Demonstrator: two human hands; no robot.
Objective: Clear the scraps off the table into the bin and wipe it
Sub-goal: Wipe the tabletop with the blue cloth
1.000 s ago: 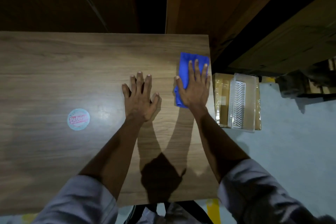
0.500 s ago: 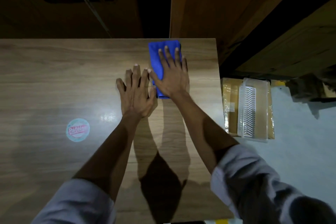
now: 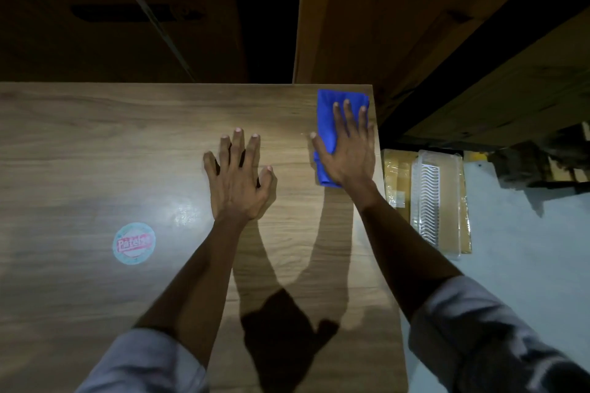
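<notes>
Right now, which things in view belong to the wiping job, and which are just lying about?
In the job: blue cloth, pressed flat under the right hand near the far right corner; table; left hand, flat on the table.
Lying about: round sticker on the table; clear plastic tray on the floor; cardboard boxes behind the table.

I count one table [image 3: 95, 137]. On it are one blue cloth [image 3: 329, 112] at the far right corner and one round sticker [image 3: 134, 243] toward the left edge. Two hands are on the top: one left hand [image 3: 238, 182] and one right hand [image 3: 348, 156]. Behind the far edge I make out two cardboard boxes [image 3: 399, 25]. Off the right edge lies one clear plastic pack [image 3: 434, 201] on one yellowish packet [image 3: 396, 175].
</notes>
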